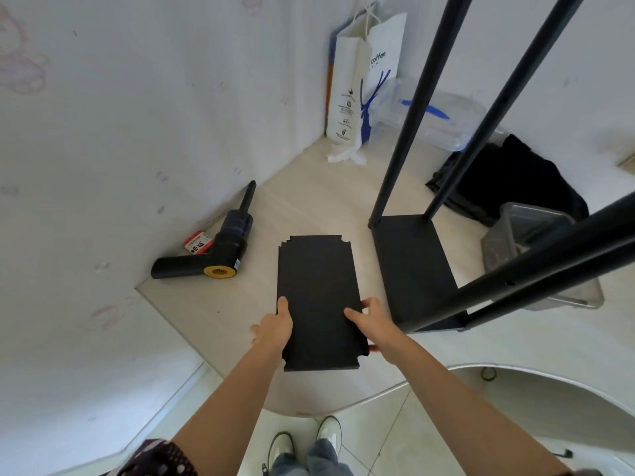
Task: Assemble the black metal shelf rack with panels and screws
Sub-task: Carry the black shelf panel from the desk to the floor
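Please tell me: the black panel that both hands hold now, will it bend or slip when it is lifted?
The black panel is probably stiff: it stays flat though the left hand and right hand grip only its near end. Its matte surface looks unlikely to slip. Being thin and, by the task, metal, it may be rather heavy for its size.

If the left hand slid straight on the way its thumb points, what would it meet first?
Nothing for a stretch, it seems. The left hand grips the black panel by its left edge, thumb pointing up that edge. Past the panel lies bare tabletop, then probably the wall; depth is unclear.
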Demonstrator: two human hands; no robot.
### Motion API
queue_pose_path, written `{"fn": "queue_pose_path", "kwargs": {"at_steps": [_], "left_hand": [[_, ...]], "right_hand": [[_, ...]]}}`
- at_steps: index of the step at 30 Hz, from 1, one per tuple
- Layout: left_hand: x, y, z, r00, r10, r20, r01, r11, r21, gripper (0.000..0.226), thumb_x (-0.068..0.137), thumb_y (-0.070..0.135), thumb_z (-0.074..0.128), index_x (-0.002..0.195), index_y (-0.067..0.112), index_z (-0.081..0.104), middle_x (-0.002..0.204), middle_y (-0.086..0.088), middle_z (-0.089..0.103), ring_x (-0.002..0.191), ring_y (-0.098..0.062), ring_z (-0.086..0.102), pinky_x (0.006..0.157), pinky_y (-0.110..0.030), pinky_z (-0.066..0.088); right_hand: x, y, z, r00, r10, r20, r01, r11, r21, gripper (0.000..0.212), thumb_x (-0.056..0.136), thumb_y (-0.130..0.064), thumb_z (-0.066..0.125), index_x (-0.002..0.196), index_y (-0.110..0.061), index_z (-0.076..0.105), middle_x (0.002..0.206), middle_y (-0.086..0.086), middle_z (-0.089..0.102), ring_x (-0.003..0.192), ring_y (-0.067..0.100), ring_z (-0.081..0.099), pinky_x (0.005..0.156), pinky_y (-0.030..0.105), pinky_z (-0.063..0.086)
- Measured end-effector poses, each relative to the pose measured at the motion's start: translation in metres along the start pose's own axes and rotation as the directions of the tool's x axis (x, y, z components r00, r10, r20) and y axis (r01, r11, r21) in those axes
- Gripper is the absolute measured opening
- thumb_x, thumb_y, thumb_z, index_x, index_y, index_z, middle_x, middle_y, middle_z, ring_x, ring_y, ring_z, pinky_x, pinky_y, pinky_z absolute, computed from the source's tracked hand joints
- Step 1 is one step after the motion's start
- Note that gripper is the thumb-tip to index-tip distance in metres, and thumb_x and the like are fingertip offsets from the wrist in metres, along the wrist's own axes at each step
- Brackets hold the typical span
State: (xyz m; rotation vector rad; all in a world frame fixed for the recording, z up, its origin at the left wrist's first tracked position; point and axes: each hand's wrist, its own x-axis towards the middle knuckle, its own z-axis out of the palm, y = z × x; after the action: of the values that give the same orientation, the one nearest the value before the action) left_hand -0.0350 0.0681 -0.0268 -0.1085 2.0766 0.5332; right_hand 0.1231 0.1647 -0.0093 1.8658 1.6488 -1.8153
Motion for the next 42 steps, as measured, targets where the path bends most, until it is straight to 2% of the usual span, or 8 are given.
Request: {"fn": "queue_pose_path", "kwargs": {"at_steps": [3, 9, 16, 21, 25, 31, 35, 42], "left_hand": [[0.003, -0.001, 0.001, 0.995, 0.001, 0.104, 0.013, 0.991, -0.136, 0.07, 0.101, 0.065, 0.029, 0.138, 0.008, 0.045, 0.133, -0.013, 0.053, 0.119, -0.032, 0.053, 0.106, -0.044, 0.045], [-0.006, -0.012, -0.001, 0.983, 0.075, 0.165, -0.031, 0.965, -0.259, 0.056, 0.1, 0.063, 0.035, 0.115, 0.012, 0.051, 0.1, -0.008, 0.059, 0.088, -0.025, 0.058, 0.072, -0.037, 0.046], [-0.009, -0.035, -0.027, 0.952, 0.248, 0.177, -0.218, 0.96, -0.174, 0.06, 0.1, 0.064, 0.034, 0.121, 0.01, 0.05, 0.113, -0.011, 0.06, 0.106, -0.028, 0.059, 0.102, -0.047, 0.05], [-0.02, -0.056, -0.068, 0.885, 0.374, 0.278, -0.349, 0.927, -0.134, 0.051, 0.098, 0.061, 0.045, 0.123, 0.018, 0.048, 0.115, -0.006, 0.063, 0.105, -0.027, 0.064, 0.097, -0.048, 0.054], [-0.032, -0.078, -0.094, 0.828, 0.48, 0.289, -0.486, 0.872, -0.058, 0.042, 0.097, 0.057, 0.05, 0.119, 0.022, 0.047, 0.11, 0.003, 0.062, 0.097, -0.015, 0.062, 0.073, -0.028, 0.053], [-0.05, -0.124, -0.108, 0.695, 0.619, 0.366, -0.645, 0.761, -0.062, 0.036, 0.095, 0.05, 0.056, 0.118, 0.022, 0.052, 0.105, 0.008, 0.064, 0.092, -0.007, 0.061, 0.065, -0.018, 0.048], [-0.067, -0.153, -0.102, 0.558, 0.727, 0.4, -0.777, 0.627, -0.057, 0.043, 0.095, 0.041, 0.062, 0.132, 0.024, 0.047, 0.11, 0.017, 0.062, 0.091, 0.009, 0.063, 0.067, -0.008, 0.049], [-0.096, -0.184, -0.071, 0.299, 0.745, 0.596, -0.919, 0.394, -0.031, 0.063, 0.099, 0.03, 0.06, 0.153, 0.031, 0.027, 0.142, 0.014, 0.048, 0.126, -0.006, 0.051, 0.106, -0.028, 0.046]], "right_hand": [[-0.006, 0.001, -0.004, 0.999, -0.032, -0.008, 0.032, 0.999, -0.009, 0.023, 0.102, -0.034, 0.051, 0.119, -0.024, 0.039, 0.101, -0.004, 0.051, 0.09, 0.014, 0.054, 0.072, 0.029, 0.053], [-0.025, 0.003, -0.001, 0.998, -0.029, -0.057, 0.035, 0.993, 0.109, 0.023, 0.103, -0.03, 0.05, 0.123, -0.025, 0.042, 0.118, 0.005, 0.055, 0.104, 0.023, 0.058, 0.082, 0.037, 0.058], [-0.06, 0.012, 0.02, 0.995, -0.031, -0.099, 0.057, 0.961, 0.271, 0.025, 0.102, -0.03, 0.051, 0.124, -0.023, 0.042, 0.118, 0.003, 0.058, 0.106, 0.021, 0.061, 0.095, 0.041, 0.055], [-0.099, 0.025, 0.058, 0.981, -0.024, -0.194, 0.096, 0.924, 0.369, 0.029, 0.099, -0.029, 0.057, 0.124, -0.025, 0.042, 0.111, 0.001, 0.063, 0.092, 0.015, 0.067, 0.069, 0.027, 0.054], [-0.133, 0.045, 0.096, 0.967, -0.03, -0.253, 0.142, 0.888, 0.437, 0.025, 0.1, -0.027, 0.054, 0.121, -0.028, 0.04, 0.108, -0.002, 0.062, 0.087, 0.01, 0.067, 0.059, 0.016, 0.051], [-0.179, 0.082, 0.141, 0.902, 0.005, -0.432, 0.222, 0.853, 0.473, 0.019, 0.104, -0.027, 0.043, 0.123, -0.027, 0.04, 0.107, -0.004, 0.059, 0.09, 0.009, 0.065, 0.052, 0.013, 0.049], [-0.202, 0.111, 0.167, 0.779, 0.026, -0.626, 0.28, 0.879, 0.386, 0.023, 0.102, -0.034, 0.048, 0.122, -0.03, 0.038, 0.104, -0.013, 0.06, 0.085, -0.007, 0.061, 0.061, 0.009, 0.045], [-0.241, 0.176, 0.189, 0.612, 0.213, -0.761, 0.218, 0.88, 0.422, 0.025, 0.101, -0.038, 0.046, 0.123, -0.032, 0.035, 0.114, -0.012, 0.056, 0.098, 0.003, 0.059, 0.082, 0.027, 0.05]]}}
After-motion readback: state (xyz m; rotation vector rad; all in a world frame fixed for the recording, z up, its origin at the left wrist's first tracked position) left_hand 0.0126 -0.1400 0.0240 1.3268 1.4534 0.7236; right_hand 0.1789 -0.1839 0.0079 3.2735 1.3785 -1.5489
